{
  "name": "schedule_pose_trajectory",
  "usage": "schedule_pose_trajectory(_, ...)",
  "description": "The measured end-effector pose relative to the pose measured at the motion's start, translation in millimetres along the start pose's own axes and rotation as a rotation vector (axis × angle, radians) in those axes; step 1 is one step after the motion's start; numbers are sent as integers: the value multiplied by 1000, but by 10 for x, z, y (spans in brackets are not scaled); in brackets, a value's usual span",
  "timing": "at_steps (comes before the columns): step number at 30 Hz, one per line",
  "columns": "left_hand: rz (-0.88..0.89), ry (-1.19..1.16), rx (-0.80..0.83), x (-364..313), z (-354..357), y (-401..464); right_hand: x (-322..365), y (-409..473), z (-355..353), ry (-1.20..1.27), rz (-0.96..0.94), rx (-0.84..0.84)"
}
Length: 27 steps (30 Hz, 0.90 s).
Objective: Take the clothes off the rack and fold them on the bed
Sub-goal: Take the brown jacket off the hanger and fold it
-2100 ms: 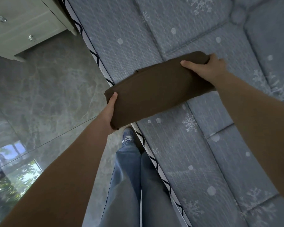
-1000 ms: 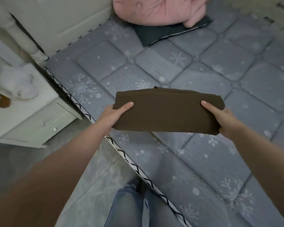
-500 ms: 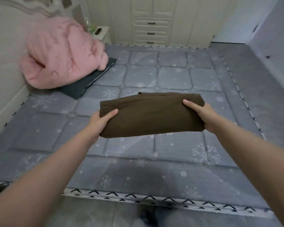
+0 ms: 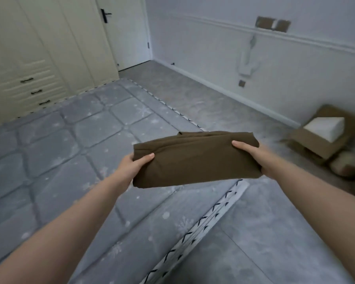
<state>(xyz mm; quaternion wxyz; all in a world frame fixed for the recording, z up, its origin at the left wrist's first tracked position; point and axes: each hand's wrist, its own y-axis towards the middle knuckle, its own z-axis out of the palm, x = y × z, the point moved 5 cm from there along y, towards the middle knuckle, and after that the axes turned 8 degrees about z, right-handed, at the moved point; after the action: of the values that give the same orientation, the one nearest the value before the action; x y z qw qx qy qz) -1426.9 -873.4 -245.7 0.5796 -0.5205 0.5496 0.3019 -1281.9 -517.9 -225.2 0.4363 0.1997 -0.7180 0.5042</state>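
A folded brown garment [image 4: 195, 158] is held up in the air by both hands, above the corner of the bed [image 4: 86, 152] where its zigzag-stitched edge meets the grey floor [image 4: 264, 232]. The left hand [image 4: 131, 167] grips the garment's left end, thumb lying across the top and fingers tucked out of sight underneath; the right hand [image 4: 252, 156] grasps the right end the same way. The bed's quilted grey cover carries a snowflake print. Behind stand a cream wardrobe [image 4: 39, 58] and a white door [image 4: 127, 31]; an open cardboard box [image 4: 324, 134] sits by the wall
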Motion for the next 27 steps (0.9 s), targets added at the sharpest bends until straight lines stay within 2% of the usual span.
schedule_pose_trajectory(3,6,55,167,-119,838,15,-392,-253,-792,102,38,-129)
schedule_pose_trajectory(8,3,145,345,-98,2187,-202,-1206,-794,-1956,245,134,-277)
schedule_pose_trajectory(15,-22,230,587,34,4234,-1220,-2624,-2047,-3535,482,248,-515)
schedule_pose_trajectory(23,-19,317,893,58,5982,-2624,-3639,-3707,-4660,669,257,-764)
schedule_pose_trajectory(27,14,362,997,-47,6621,-3153,-4010,-4270,-4992,750,231,-871)
